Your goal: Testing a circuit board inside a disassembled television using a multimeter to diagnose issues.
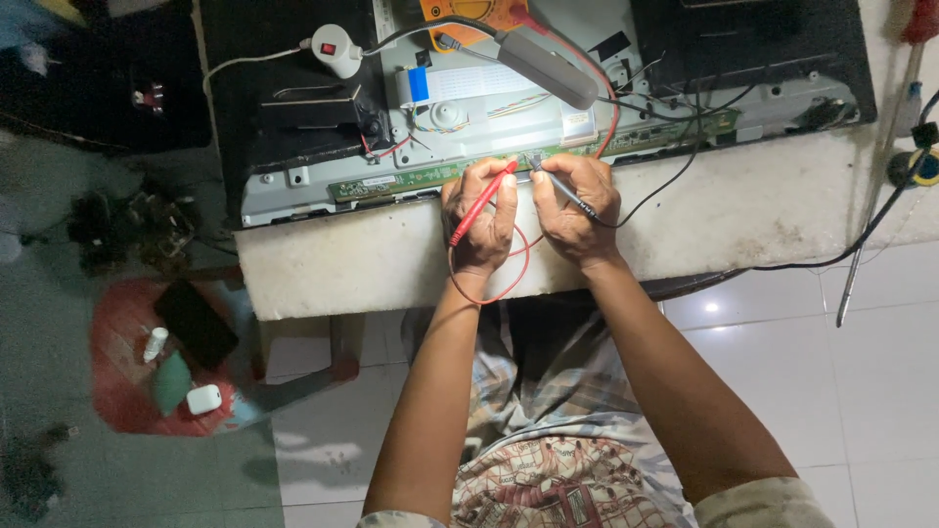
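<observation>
Red plastic shows first: the left hand (479,217) is closed around a red probe (481,202), pinched pen-fashion, its long axis slanting from the near left up to the far right so that the tip lands on the narrow green circuit strip (391,180). The right hand (577,207) is closed the same way on a black probe (562,188), whose axis slants the opposite way, from the near right up to the far left, tip touching the same strip just beside the red one. Both tips meet the strip at the hands' far edge, close together, so the board lies directly beyond the fingers and neither hand is clearly nearer. A red lead (489,284) loops down in front of the pale stone bench (763,205); a black lead (665,186) runs off to the right. Farther off, the strip sits along the near edge of an opened flat-panel chassis (509,108), with a grey lamp head (548,66) over it, an orange meter (460,10) at the far edge and a white switch plug (335,49) at the far left.
</observation>
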